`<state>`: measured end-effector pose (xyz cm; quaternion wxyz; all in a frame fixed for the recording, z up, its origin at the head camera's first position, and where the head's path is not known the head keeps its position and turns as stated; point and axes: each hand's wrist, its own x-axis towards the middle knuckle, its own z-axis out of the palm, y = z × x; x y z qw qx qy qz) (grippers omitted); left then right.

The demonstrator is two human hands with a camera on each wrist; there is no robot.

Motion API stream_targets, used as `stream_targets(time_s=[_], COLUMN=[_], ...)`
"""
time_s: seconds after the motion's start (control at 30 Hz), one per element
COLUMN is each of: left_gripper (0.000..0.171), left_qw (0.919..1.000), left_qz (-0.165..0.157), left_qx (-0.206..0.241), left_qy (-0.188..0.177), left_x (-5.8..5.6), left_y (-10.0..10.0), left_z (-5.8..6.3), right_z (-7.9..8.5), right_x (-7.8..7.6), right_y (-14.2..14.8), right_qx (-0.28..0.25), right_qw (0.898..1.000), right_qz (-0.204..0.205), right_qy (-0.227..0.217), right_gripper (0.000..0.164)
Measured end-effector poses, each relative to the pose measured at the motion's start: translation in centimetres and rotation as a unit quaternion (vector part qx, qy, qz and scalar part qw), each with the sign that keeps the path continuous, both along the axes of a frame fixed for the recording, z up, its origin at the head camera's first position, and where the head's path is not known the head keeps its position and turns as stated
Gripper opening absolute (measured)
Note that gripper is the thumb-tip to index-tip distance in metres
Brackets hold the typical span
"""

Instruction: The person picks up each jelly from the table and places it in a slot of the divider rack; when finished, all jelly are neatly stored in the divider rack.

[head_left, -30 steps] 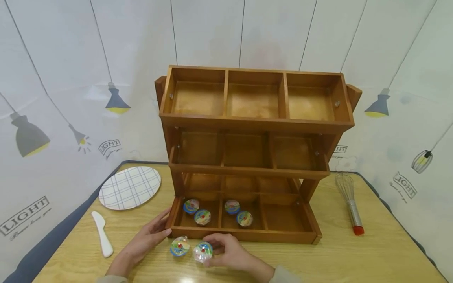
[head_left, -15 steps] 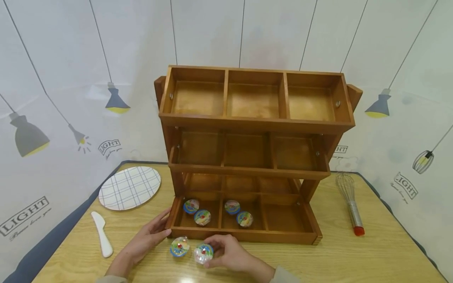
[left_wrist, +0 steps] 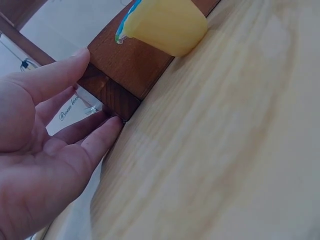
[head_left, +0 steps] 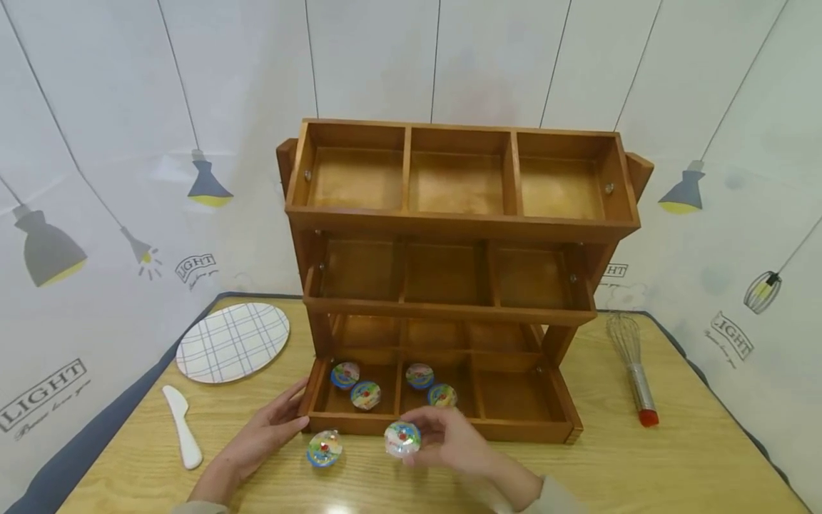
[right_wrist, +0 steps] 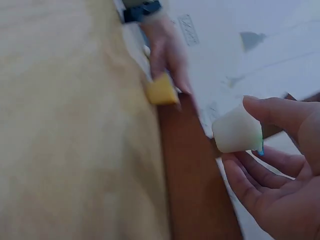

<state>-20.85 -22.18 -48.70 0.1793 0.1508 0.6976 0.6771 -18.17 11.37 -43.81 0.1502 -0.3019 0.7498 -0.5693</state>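
Observation:
My right hand (head_left: 452, 441) pinches a white jelly cup (right_wrist: 234, 131) with a printed foil lid between thumb and fingers, off the table in front of the rack's bottom tray. My left hand (head_left: 266, 428) touches the left front corner of the wooden three-tier rack (head_left: 462, 227), fingers fairly straight, as the left wrist view shows. A yellow jelly cup (left_wrist: 167, 26) stands on the table between the hands, close to the tray's front wall. Two jelly cups lie in the bottom tray's left compartment (head_left: 385, 410). Two more are in its middle compartment, one partly hidden by my right hand.
At the left lie an oval checked plate (head_left: 234, 341) and a white plastic knife (head_left: 183, 428). A whisk (head_left: 634, 371) with a red handle end lies right of the rack. A printed backdrop (head_left: 115, 143) stands behind the table.
My right hand has lifted the white jelly cup from the table and carried it to the right, toward the middle compartment. My left hand stays at the rack's corner.

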Motion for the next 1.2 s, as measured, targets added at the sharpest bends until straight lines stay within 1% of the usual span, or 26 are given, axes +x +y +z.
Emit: stream_targets(time_s=[0.07, 0.13, 0.2, 0.27, 0.3, 0.4, 0.47, 0.57, 0.67, 0.73, 0.83, 0.9, 1.0, 1.1, 1.2], left_gripper=[0.067, 0.067, 0.068, 0.068, 0.068, 0.068, 0.068, 0.068, 0.067, 0.066, 0.066, 0.066, 0.067, 0.067, 0.067], left_qw=[1.0, 1.0, 0.9999, 0.9998, 0.9999, 0.9999, 0.9999, 0.9999, 0.9999, 0.9999, 0.9999, 0.9999, 0.9999, 0.9999, 0.9999], left_qz=[0.002, 0.004, 0.008, 0.01, 0.01, 0.009, 0.008, 0.005, 0.002, 0.0, -0.001, 0.002, 0.01, 0.013, 0.01], left_qx=[-0.003, -0.007, -0.01, -0.009, -0.009, -0.003, 0.001, 0.01, 0.014, 0.014, 0.011, 0.009, 0.005, 0.005, 0.007], left_qy=[-0.002, -0.005, -0.009, -0.012, -0.011, -0.01, -0.008, -0.007, -0.008, -0.007, -0.008, -0.008, -0.004, 0.0, 0.002], left_x=[0.1, 0.1, 0.2, 0.2, 0.2, 0.2, 0.2, 0.3, 0.3, 0.3, 0.4, 0.5, 0.5, 0.4, 0.3], left_y=[0.0, 0.0, 0.0, 0.0, 0.0, 0.0, 0.0, 0.1, 0.1, 0.1, 0.1, 0.1, 0.1, 0.1, 0.1], left_z=[0.0, 0.0, 0.0, 0.0, 0.0, -0.2, -0.2, -0.3, -0.4, -0.4, -0.3, -0.2, -0.1, 0.0, 0.0], right_z=[0.8, 1.4, 1.8, 1.7, 1.5, 0.8, 0.2, -0.2, -0.6, -0.8, -1.0, -1.0, -0.7, -0.5, -0.5], right_x=[-0.7, -1.4, -2.2, -3.1, -3.5, -4.6, -5.1, -5.6, -5.9, -6.0, -5.9, -6.0, -6.2, -6.4, -6.7], right_y=[1.3, 2.7, 4.2, 5.6, 6.3, 8.1, 9.2, 10.4, 11.2, 11.4, 11.5, 11.3, 11.0, 10.7, 10.6], right_qx=[0.007, 0.02, 0.034, 0.051, 0.057, 0.061, 0.059, 0.066, 0.112, 0.148, 0.188, 0.199, 0.207, 0.207, 0.203], right_qw=[0.999, 0.996, 0.99, 0.982, 0.977, 0.964, 0.956, 0.948, 0.939, 0.933, 0.926, 0.924, 0.922, 0.922, 0.922], right_qz=[-0.031, -0.073, -0.124, -0.173, -0.198, -0.259, -0.286, -0.311, -0.324, -0.327, -0.327, -0.326, -0.326, -0.327, -0.33], right_qy=[0.017, 0.039, 0.052, 0.056, 0.053, 0.024, 0.011, 0.016, 0.031, 0.028, 0.016, 0.011, 0.015, 0.015, 0.012], right_gripper=[0.051, 0.052, 0.052, 0.052, 0.052, 0.052, 0.052, 0.052, 0.051, 0.05, 0.051, 0.052, 0.052, 0.052, 0.052])
